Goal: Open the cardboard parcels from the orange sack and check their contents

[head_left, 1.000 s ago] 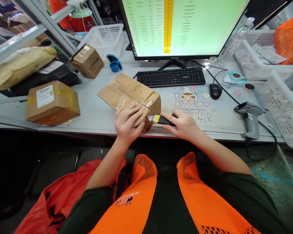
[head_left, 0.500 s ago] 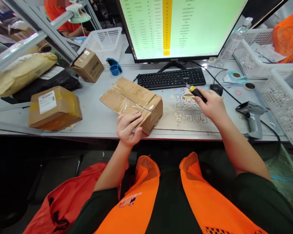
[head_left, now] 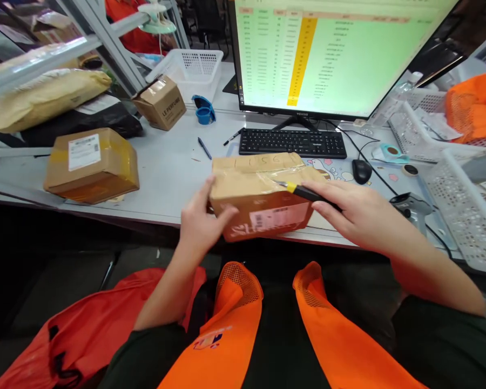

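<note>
A taped cardboard box (head_left: 243, 186) with handwritten digits on top and a white label on its front face sits at the desk's front edge, in front of the keyboard. My left hand (head_left: 202, 219) grips its left end, fingers behind the corner and thumb on the front face. In my right hand (head_left: 352, 210) is a black and yellow utility knife (head_left: 314, 195), its blade pointing left over the clear tape on the box top. I cannot tell whether the blade touches the tape.
Behind the box are a keyboard (head_left: 291, 143), a monitor (head_left: 328, 65) and a mouse (head_left: 362, 170). A labelled box (head_left: 93, 167), a perfume carton (head_left: 162, 102) and a pen (head_left: 204, 148) lie left. A scanner (head_left: 415, 208) and a white basket (head_left: 461, 216) stand right.
The box has turned so its labelled side faces me and has shifted right. My right hand has brought the knife left and down to the box top. The left hand has moved to the box's left end.
</note>
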Motion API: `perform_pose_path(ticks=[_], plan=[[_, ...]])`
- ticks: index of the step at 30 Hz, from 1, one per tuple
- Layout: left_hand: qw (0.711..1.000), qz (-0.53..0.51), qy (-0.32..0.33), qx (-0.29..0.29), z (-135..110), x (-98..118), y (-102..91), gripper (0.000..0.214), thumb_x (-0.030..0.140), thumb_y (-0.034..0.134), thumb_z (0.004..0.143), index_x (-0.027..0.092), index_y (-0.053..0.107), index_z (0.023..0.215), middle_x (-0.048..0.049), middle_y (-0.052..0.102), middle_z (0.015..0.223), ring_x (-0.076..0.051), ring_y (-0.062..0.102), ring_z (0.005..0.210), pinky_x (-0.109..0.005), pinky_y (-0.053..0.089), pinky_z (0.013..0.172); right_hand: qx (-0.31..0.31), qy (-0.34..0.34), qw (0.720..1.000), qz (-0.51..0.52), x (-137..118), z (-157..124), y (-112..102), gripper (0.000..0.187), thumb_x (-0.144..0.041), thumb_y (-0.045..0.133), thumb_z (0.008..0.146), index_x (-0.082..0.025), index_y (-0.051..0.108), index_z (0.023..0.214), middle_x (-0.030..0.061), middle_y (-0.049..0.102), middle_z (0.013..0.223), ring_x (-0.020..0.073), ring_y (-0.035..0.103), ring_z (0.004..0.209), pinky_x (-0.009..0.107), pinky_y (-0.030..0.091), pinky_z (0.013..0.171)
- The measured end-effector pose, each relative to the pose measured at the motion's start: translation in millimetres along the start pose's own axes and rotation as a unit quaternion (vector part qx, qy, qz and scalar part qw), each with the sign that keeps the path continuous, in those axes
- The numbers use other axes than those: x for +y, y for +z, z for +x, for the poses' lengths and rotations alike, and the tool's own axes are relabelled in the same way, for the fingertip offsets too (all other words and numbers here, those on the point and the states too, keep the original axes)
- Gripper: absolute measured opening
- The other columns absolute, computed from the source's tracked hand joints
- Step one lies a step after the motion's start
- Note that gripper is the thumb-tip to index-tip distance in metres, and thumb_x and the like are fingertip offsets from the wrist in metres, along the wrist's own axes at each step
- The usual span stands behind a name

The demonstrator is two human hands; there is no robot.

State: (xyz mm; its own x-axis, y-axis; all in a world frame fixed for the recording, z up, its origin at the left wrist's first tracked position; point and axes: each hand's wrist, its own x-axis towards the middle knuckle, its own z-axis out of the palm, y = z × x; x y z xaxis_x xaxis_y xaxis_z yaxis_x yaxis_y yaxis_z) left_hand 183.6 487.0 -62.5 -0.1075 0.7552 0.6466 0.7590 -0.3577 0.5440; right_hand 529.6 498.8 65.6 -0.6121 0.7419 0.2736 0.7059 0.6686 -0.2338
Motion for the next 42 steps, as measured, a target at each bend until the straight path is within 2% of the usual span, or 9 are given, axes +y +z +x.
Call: perform_pose_path(ticks=[3, 6, 15, 19, 23, 29, 34, 38, 42], plan=[[0.991, 0.02, 0.13, 0.012, -42, 46, 0.5, 0.07, 0.069, 0.079, 0.089, 0.023, 0.065, 0.14, -0.0078, 0.078, 0.099, -0.023, 0.076, 0.079, -0.031, 0.06, 0.069, -0.059, -0.02, 0.995, -0.08, -16, 19, -7, 0.046, -0.046, 0.048, 0.111, -0.028, 0.069, 0.147, 0.0092, 0.081, 0.12, 0.0281, 0.076, 0.099, 0.037, 0.057, 0.078], [0.979, 0.016, 0.2, 0.034, -58, 62, 12.8, 0.055, 0.063, 0.075, 0.095, 0.022, 0.064, 0.129, -0.0033, 0.069, 0.082, -0.019, 0.068, 0.064, -0.029, 0.052, 0.059, -0.128, -0.025, 0.985, -0.113, -30, 27, -11, 0.045, -0.045, 0.048, 0.111, -0.026, 0.071, 0.145, 0.008, 0.081, 0.106, 0.0228, 0.074, 0.087, 0.031, 0.05, 0.07], [0.98, 0.004, 0.199, 0.025, -56, 61, 22.0, 0.054, 0.06, 0.078, 0.094, 0.021, 0.061, 0.127, -0.0031, 0.068, 0.083, -0.02, 0.067, 0.065, -0.03, 0.046, 0.059, -0.179, 0.009, 0.969, -0.172, -59, 13, -16, 0.044, -0.041, 0.047, 0.112, -0.029, 0.069, 0.148, 0.0075, 0.081, 0.111, 0.0211, 0.075, 0.085, 0.031, 0.046, 0.068], [0.978, 0.01, 0.208, 0.031, -58, 59, 21.7, 0.052, 0.061, 0.073, 0.097, 0.02, 0.061, 0.127, -0.001, 0.062, 0.077, -0.019, 0.062, 0.06, -0.03, 0.044, 0.057, -0.166, 0.059, 0.954, -0.244, -50, 11, -25, 0.045, -0.041, 0.046, 0.111, -0.023, 0.074, 0.141, 0.0101, 0.082, 0.105, 0.0224, 0.074, 0.08, 0.032, 0.043, 0.064], [0.978, 0.001, 0.207, 0.027, -58, 58, 24.3, 0.05, 0.058, 0.072, 0.099, 0.02, 0.059, 0.128, -0.0034, 0.065, 0.082, -0.021, 0.067, 0.065, -0.03, 0.046, 0.059, -0.18, 0.09, 0.95, -0.24, -34, 8, -41, 0.046, -0.044, 0.045, 0.11, -0.028, 0.075, 0.141, 0.0077, 0.083, 0.106, 0.0239, 0.075, 0.084, 0.033, 0.047, 0.067], [0.98, -0.001, 0.2, 0.019, -59, 58, 23.9, 0.052, 0.057, 0.077, 0.095, 0.022, 0.059, 0.13, -0.0041, 0.068, 0.085, -0.022, 0.07, 0.068, -0.03, 0.047, 0.06, -0.199, 0.01, 0.962, -0.186, -48, 22, -36, 0.045, -0.044, 0.047, 0.11, -0.028, 0.075, 0.14, 0.0073, 0.083, 0.111, 0.0229, 0.076, 0.093, 0.032, 0.05, 0.073], [0.98, 0.003, 0.2, 0.019, -61, 58, 22.8, 0.054, 0.056, 0.079, 0.094, 0.021, 0.058, 0.13, -0.0042, 0.068, 0.085, -0.022, 0.069, 0.067, -0.03, 0.047, 0.06, -0.211, 0.033, 0.95, -0.228, -54, 25, -23, 0.043, -0.045, 0.047, 0.11, -0.027, 0.077, 0.135, 0.0086, 0.082, 0.106, 0.0223, 0.073, 0.081, 0.031, 0.041, 0.065], [0.981, -0.005, 0.195, 0.016, -62, 58, 22.8, 0.053, 0.055, 0.078, 0.095, 0.021, 0.058, 0.13, -0.0043, 0.07, 0.087, -0.022, 0.07, 0.07, -0.03, 0.049, 0.062, -0.184, 0.047, 0.946, -0.264, -53, 4, -23, 0.046, -0.043, 0.042, 0.112, -0.024, 0.07, 0.143, 0.0118, 0.079, 0.111, 0.0212, 0.07, 0.079, 0.031, 0.032, 0.062], [0.979, -0.003, 0.206, 0.01, -59, 56, 21.6, 0.054, 0.055, 0.078, 0.096, 0.02, 0.057, 0.132, -0.0045, 0.069, 0.087, -0.022, 0.069, 0.07, -0.031, 0.049, 0.062, -0.161, 0.13, 0.925, -0.32, -46, -21, -24, 0.053, -0.041, 0.033, 0.114, -0.019, 0.064, 0.151, 0.0138, 0.075, 0.102, 0.0205, 0.063, 0.071, 0.033, 0.024, 0.06]])
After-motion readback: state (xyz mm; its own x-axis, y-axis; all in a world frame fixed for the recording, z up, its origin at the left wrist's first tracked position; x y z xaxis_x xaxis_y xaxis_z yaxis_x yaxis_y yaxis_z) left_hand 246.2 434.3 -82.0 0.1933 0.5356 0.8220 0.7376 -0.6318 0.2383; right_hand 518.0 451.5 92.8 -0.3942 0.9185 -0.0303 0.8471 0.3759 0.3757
